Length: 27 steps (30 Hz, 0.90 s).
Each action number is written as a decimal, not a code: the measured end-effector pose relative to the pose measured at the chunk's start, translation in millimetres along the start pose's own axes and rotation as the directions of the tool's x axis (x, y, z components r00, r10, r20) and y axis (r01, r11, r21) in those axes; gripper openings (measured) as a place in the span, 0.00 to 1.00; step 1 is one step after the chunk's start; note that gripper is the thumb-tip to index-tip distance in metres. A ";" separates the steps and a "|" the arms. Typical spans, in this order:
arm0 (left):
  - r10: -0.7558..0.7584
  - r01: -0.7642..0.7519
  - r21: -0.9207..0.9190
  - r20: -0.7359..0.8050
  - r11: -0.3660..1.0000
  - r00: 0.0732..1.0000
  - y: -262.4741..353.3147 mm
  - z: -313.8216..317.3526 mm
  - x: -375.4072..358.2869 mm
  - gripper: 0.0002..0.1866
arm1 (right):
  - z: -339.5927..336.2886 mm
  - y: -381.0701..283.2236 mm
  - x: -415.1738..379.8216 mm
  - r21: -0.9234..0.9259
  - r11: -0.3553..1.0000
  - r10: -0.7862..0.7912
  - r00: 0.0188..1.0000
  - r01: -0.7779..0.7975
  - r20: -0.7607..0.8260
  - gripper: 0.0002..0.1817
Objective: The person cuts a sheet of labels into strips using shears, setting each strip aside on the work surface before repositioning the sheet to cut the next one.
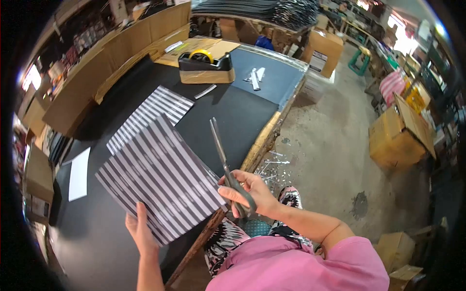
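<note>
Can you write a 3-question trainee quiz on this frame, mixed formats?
1. True or false: the right hand holds the scissors with the blades pointing away from the person.
2. Multiple choice: what does the left hand grip? A) a tape roll B) the striped sheet by its near edge C) a cardboard box
3. Fill in: the tape dispenser stands at the far end of the ____ worktable, beyond a second striped sheet.

Key: 1 true; 2 B; 3 black
</note>
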<state>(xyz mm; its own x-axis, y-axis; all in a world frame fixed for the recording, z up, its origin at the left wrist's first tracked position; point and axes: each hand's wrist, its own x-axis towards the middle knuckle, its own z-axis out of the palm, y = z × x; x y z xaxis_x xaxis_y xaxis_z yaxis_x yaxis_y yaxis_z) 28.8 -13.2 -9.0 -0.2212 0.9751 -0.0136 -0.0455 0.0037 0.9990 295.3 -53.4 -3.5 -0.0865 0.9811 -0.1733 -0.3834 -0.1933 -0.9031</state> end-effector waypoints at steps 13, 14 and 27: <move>-0.245 0.287 -0.231 0.196 0.930 0.949 -6.1 19.3 -18.9 0.24 | -1.8 11.0 3.2 -0.017 0.984 -0.178 0.983 0.179 0.043 0.20; -0.235 0.275 -0.209 0.199 0.938 0.951 -5.6 18.8 -19.7 0.24 | -2.3 10.7 4.0 -0.053 0.974 -0.220 0.975 0.222 0.040 0.18; -0.158 0.176 -0.104 0.166 0.979 0.974 -12.0 7.2 -2.4 0.29 | -7.3 16.5 4.4 -0.134 0.974 -0.179 0.984 0.181 0.025 0.23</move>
<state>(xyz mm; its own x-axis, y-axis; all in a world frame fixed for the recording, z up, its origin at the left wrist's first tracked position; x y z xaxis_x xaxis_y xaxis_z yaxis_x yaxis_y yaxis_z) 36.9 -14.0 -20.6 -0.0470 0.9854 -0.1637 -0.1849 0.1524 0.9709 295.4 -52.3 -22.0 -0.0390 0.9992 0.0008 -0.2664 -0.0096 -0.9638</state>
